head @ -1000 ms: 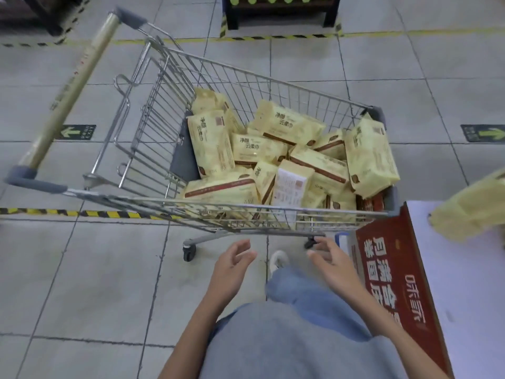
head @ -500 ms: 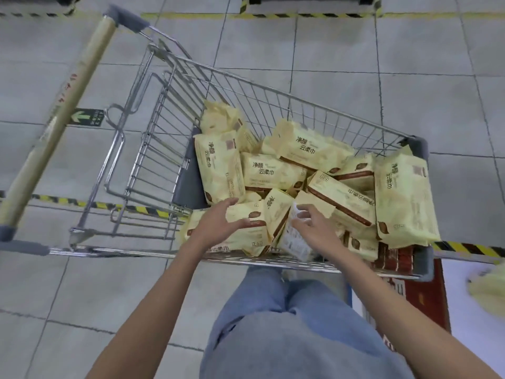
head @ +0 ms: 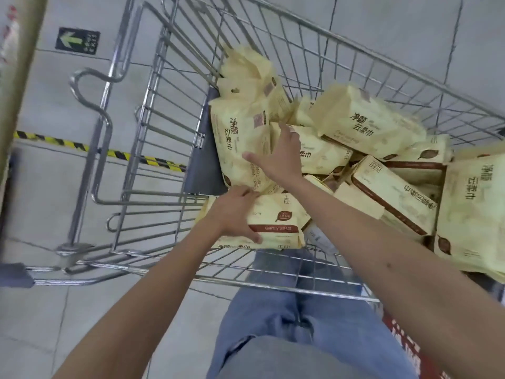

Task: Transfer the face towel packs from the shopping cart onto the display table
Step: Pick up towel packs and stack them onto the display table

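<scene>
Pickup step, both arms inside the shopping cart [head: 273, 274]. Left hand [head: 235, 214] grips the flat pack [head: 284, 217] lying against the cart's near wall — thumb on its face, fingers curled over the far edge. Right hand [head: 281, 160] lies spread on the upright pack [head: 240, 138] just beyond, thumb across the front, fingers straight along its side; not closed round it. Many face towel packs [head: 366, 124] lie heaped in the basket, so we judge the task far from done. Next move: close the right hand, lift both packs clear of the rim, carry them to the table. Packs read 净颜 云柔巾; the flat one shows "Soft" and "Quantity" — count blurred.
</scene>
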`<state>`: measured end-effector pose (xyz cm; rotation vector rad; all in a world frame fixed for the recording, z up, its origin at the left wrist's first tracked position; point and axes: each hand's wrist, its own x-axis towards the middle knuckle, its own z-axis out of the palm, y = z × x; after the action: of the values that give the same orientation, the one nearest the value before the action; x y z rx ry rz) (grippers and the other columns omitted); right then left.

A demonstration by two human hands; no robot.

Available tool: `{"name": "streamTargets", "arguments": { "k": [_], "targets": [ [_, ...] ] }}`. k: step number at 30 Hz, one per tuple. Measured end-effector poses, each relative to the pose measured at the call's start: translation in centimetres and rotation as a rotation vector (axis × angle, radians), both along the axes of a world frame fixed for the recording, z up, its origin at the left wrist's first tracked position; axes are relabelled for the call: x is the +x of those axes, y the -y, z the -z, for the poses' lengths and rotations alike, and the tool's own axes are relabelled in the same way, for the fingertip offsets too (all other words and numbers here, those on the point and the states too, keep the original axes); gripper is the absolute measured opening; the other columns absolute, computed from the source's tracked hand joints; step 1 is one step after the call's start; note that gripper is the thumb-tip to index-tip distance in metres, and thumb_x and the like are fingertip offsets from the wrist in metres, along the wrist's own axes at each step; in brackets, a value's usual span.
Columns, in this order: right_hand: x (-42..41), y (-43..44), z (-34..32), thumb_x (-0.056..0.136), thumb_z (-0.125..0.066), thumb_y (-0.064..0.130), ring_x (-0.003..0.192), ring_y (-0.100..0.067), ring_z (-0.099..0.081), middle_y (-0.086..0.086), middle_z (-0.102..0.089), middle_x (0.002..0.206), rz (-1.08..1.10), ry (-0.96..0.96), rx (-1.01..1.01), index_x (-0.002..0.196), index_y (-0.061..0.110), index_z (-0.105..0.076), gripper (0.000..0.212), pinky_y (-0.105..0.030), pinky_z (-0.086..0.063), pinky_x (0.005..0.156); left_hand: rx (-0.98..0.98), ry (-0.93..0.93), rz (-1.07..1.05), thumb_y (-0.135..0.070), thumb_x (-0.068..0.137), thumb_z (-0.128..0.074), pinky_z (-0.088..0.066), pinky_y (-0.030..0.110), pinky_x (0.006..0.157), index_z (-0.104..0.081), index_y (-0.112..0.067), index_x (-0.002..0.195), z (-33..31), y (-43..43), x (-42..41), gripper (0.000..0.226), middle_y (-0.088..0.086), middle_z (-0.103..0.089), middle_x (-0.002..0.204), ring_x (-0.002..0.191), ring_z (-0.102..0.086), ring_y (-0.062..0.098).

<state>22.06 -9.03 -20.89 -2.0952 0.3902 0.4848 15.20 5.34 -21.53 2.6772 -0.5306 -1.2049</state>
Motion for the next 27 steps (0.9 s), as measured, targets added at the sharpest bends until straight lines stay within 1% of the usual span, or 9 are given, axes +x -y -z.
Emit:
{"name": "streamTargets", "arguments": {
  "k": [3, 6, 10, 12, 17, 22, 23, 25, 27],
  "targets": [
    [0.6, -2.0, 0.6, 0.059, -0.081, 0.055, 0.14, -0.026, -0.02, -0.012, -0.026, 0.152, -0.044, 0.056, 0.03, 0.149, 0.006, -0.012, 0.123, -0.037, -0.023, 0.114, 0.011, -0.04, 0.019, -0.07, 0.043, -0.077, -0.034, 0.037, 0.107, -0.027, -0.019, 0.146, 0.6, -0.1, -0.1, 0.125, 0.003, -0.036, 0.148, 0.133, -0.035, 0.022],
    [1.1, -3.9, 1.0, 0.052, -0.088, 0.048, 0.14, -0.024, -0.023, -0.01, -0.029, 0.15, 0.032, 0.044, 0.13, 0.147, 0.004, -0.012, 0.129, -0.037, -0.024, 0.115, 0.035, -0.08, 0.1, -0.071, 0.043, -0.076, -0.031, 0.036, 0.108, -0.023, -0.018, 0.147, 1.3, 0.4, -0.2, 0.128, 0.006, -0.037, 0.149, 0.131, -0.039, 0.026],
    [1.5, -4.3, 1.5, 0.05, -0.087, 0.047, 0.126, -0.024, -0.041, -0.006, -0.047, 0.133, 0.111, 0.042, 0.093, 0.135, 0.009, -0.03, 0.11, -0.038, -0.04, 0.101, 0.023, -0.113, 0.149, -0.073, 0.044, -0.074, -0.03, 0.038, 0.108, -0.022, -0.016, 0.146, 1.5, 0.6, 0.6, 0.127, 0.008, -0.039, 0.148, 0.129, -0.042, 0.028],
    [1.8, -4.1, 1.7, 0.05, -0.086, 0.047, 0.122, -0.025, -0.046, -0.005, -0.052, 0.127, 0.153, 0.051, 0.086, 0.129, 0.01, -0.035, 0.101, -0.037, -0.043, 0.096, 0.014, -0.078, 0.141, -0.073, 0.045, -0.074, -0.03, 0.037, 0.107, -0.026, -0.014, 0.144, 1.3, 0.5, 0.5, 0.125, 0.01, -0.042, 0.145, 0.126, -0.043, 0.029],
    [1.8, -2.6, 1.1, 0.053, -0.086, 0.048, 0.118, -0.021, -0.053, -0.001, -0.056, 0.128, 0.231, 0.071, 0.126, 0.14, 0.01, -0.028, 0.112, -0.024, -0.038, 0.09, -0.018, 0.014, 0.11, -0.071, 0.046, -0.075, -0.03, 0.039, 0.107, -0.029, -0.012, 0.143, 0.3, 0.4, 0.1, 0.122, 0.011, -0.042, 0.145, 0.126, -0.043, 0.03],
    [1.5, 0.0, -1.4, 0.055, -0.088, 0.04, 0.1, -0.007, -0.046, 0.023, -0.044, 0.1, 0.426, 0.138, 0.248, 0.133, 0.009, -0.032, 0.101, 0.002, -0.032, 0.077, -0.097, 0.102, -0.029, -0.068, 0.046, -0.078, -0.032, 0.038, 0.105, -0.03, -0.015, 0.142, -2.1, 0.6, -0.1, 0.12, 0.005, -0.045, 0.141, 0.122, -0.045, 0.026],
    [1.6, 1.0, -2.0, 0.055, -0.088, 0.039, 0.103, -0.007, -0.045, 0.021, -0.044, 0.101, 0.476, 0.159, 0.277, 0.132, 0.01, -0.032, 0.1, 0.0, -0.033, 0.082, -0.126, 0.108, -0.085, -0.067, 0.046, -0.079, -0.033, 0.038, 0.104, -0.032, -0.015, 0.141, -2.8, 0.6, -0.1, 0.118, 0.004, -0.047, 0.139, 0.121, -0.046, 0.025],
    [1.7, 3.1, -3.5, 0.056, -0.088, 0.036, 0.115, -0.013, -0.045, 0.009, -0.047, 0.12, 0.556, 0.188, 0.323, 0.135, 0.011, -0.029, 0.102, -0.018, -0.035, 0.1, -0.194, 0.116, -0.223, -0.064, 0.045, -0.082, -0.039, 0.038, 0.099, -0.038, -0.018, 0.137, -4.3, 0.8, -0.1, 0.112, 0.001, -0.053, 0.13, 0.115, -0.05, 0.023],
    [1.3, 5.3, -5.0, 0.059, -0.088, 0.031, 0.123, -0.016, -0.046, -0.001, -0.045, 0.136, 0.63, 0.19, 0.389, 0.139, 0.01, -0.026, 0.103, -0.029, -0.036, 0.107, -0.249, 0.137, -0.32, -0.061, 0.043, -0.083, -0.043, 0.039, 0.094, -0.043, -0.02, 0.132, -5.6, 1.1, -0.2, 0.106, -0.002, -0.056, 0.124, 0.11, -0.053, 0.021]
  ]
}}
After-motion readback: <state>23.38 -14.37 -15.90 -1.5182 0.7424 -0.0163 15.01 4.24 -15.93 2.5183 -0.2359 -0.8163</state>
